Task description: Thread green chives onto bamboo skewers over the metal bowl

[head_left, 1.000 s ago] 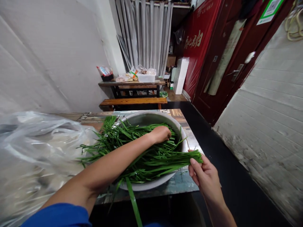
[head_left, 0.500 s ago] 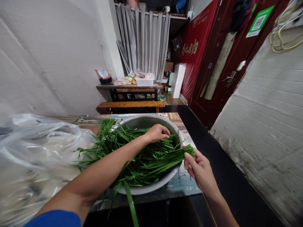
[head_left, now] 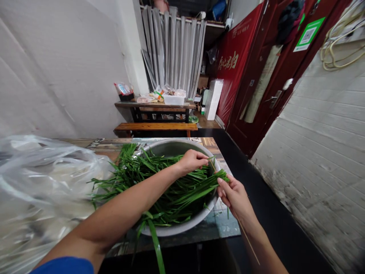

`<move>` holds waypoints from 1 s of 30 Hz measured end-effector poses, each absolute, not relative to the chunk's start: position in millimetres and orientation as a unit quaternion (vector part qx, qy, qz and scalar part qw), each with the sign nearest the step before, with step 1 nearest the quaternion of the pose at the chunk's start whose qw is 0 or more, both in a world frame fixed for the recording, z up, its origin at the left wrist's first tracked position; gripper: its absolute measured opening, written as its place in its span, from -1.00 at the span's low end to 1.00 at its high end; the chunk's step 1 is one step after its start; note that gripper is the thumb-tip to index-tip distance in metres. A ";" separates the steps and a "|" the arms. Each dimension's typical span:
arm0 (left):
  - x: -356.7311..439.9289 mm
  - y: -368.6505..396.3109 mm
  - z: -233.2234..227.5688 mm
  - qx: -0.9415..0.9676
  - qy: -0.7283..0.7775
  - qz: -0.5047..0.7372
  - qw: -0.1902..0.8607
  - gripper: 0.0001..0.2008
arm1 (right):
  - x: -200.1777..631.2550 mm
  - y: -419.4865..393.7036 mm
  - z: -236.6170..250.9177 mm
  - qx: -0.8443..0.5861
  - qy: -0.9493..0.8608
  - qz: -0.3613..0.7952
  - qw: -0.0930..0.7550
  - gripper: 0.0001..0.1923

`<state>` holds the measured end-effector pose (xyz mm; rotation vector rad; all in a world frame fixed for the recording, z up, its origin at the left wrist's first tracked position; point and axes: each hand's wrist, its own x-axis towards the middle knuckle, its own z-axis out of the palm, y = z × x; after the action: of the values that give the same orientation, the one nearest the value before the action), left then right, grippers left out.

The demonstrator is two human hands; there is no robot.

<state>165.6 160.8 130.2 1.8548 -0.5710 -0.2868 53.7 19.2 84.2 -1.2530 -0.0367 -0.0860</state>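
Note:
My right hand (head_left: 232,190) grips the cut ends of a bunch of garlic chives (head_left: 196,192) at the basin's right rim. A thin bamboo skewer (head_left: 248,239) passes through that same hand; its lower end sticks out below the wrist and its upper end rises past the bunch. My left hand (head_left: 196,160) reaches across above the basin, thumb and fingers pinched on a chive bit beside the skewer's upper end. More long green chives fill the metal basin (head_left: 182,229), and several blades hang over its front and left rim.
The basin stands on a wood-patterned table (head_left: 228,224). A large clear plastic bag (head_left: 51,182) with pale contents lies at the left. Beyond are a wooden bench (head_left: 156,126) and another table (head_left: 122,104) holding a white tub (head_left: 173,99). A red door (head_left: 265,83) is at the right.
My left hand has moved slightly right and now pinches near the skewer's upper end. My right hand has shifted a little left with the chive bunch, and more of the skewer shows.

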 end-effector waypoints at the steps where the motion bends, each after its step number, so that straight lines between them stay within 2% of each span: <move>1: 164.6 160.4 130.6 0.784 -0.244 -0.122 0.557 -0.74 | 53.9 19.4 84.3 -0.584 -0.014 -0.039 0.810 -0.81; 9: 163.4 160.2 128.7 0.779 -0.237 -0.119 0.569 -0.75 | 53.5 19.9 82.2 -0.580 -0.012 -0.039 0.814 -0.79; 13: 154.9 158.6 126.7 0.791 -0.267 -0.129 0.535 -0.74 | 54.0 22.8 83.5 -0.586 -0.015 -0.052 0.808 -0.78; 16: 147.6 163.4 134.0 0.790 -0.362 -0.165 0.466 -0.74 | 51.2 23.8 84.6 -0.593 -0.022 -0.061 0.803 -0.77; 19: 153.7 175.7 149.1 0.774 -0.442 -0.217 0.398 -0.72 | 41.2 22.0 82.3 -0.603 -0.021 -0.083 0.793 -0.84; 23: 179.7 192.3 154.2 0.851 -0.397 -0.097 0.330 -0.75 | 20.6 19.4 73.9 -0.623 -0.015 -0.098 0.776 -0.86; 28: 196.2 194.2 121.2 0.902 -0.412 -0.055 0.121 -0.81 | 5.8 20.1 63.3 -0.631 -0.003 -0.100 0.770 -0.78; 30: 197.1 192.4 108.4 0.910 -0.408 -0.029 0.069 -0.82 | 5.7 20.0 61.2 -0.629 0.003 -0.101 0.771 -0.78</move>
<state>197.1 192.4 108.4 2.7392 -1.2299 -0.0881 5.7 20.0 61.2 -1.3647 0.0070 -0.2189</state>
